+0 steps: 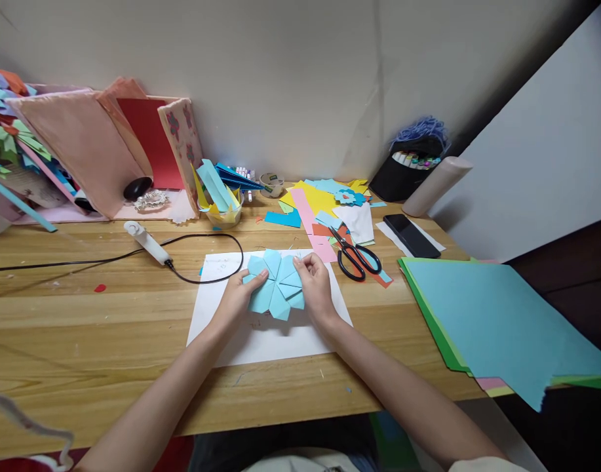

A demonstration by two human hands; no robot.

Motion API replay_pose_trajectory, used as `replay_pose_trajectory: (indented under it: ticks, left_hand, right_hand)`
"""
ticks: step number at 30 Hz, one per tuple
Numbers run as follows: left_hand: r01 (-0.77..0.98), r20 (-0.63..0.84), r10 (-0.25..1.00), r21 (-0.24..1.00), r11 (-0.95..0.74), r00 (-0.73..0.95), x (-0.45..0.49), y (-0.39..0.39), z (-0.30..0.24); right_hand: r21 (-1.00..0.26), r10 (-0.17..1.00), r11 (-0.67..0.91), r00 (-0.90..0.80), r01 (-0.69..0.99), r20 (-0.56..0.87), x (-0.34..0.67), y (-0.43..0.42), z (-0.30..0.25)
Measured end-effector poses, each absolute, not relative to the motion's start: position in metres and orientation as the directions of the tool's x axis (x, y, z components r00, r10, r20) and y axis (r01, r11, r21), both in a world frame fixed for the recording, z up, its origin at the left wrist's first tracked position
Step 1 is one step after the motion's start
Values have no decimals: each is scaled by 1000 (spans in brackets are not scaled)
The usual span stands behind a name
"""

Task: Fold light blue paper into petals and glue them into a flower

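Observation:
A light blue folded paper flower (275, 288) with several pointed petals is held up between my two hands. My left hand (241, 292) grips its left side, thumb lying on top of a petal. At the upper right edge, my right hand (316, 282) pinches a petal between thumb and fingers. Under the flower lies a white sheet of paper (231, 347) with faint marks on it. Black-handled scissors (354, 252) rest partly open on paper scraps to the right of my right hand.
A white corded device (147, 242) lies at left, its cable looping to the sheet. Behind are a tub of paper pieces (226, 215), tape (271, 185) and coloured scraps (305, 196). A phone (411, 236), pen holder (398, 174) and coloured paper stack (491, 308) are right.

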State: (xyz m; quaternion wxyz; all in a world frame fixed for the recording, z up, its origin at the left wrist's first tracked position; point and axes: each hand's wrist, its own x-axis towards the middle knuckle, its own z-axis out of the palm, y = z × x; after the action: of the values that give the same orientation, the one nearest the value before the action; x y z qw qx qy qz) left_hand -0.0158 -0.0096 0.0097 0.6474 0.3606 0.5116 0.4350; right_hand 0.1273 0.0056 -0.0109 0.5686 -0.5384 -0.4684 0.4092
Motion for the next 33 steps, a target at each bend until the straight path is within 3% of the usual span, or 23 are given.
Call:
replay_pose_trajectory:
  ticks: [13,18,24,33]
  left_hand:
    - [-192,-363,928,908,373,84,-13,-10,6]
    - [-180,-342,936,919,351,78,-13,-8,6]
    - [-97,-293,953,949,299,74,-19,-5,5]
    - [-194,-343,934,914,356,101,-12,-8,5]
  right_hand:
    - [-983,952,83,279,162,126,124,5,-12]
    - [-985,971,96,205,144,125,130,13,-12]
    - [-992,1000,-5,30,127,-2,142,19,-4]
    - [-997,996,36,80,62,41,137,18,-12]
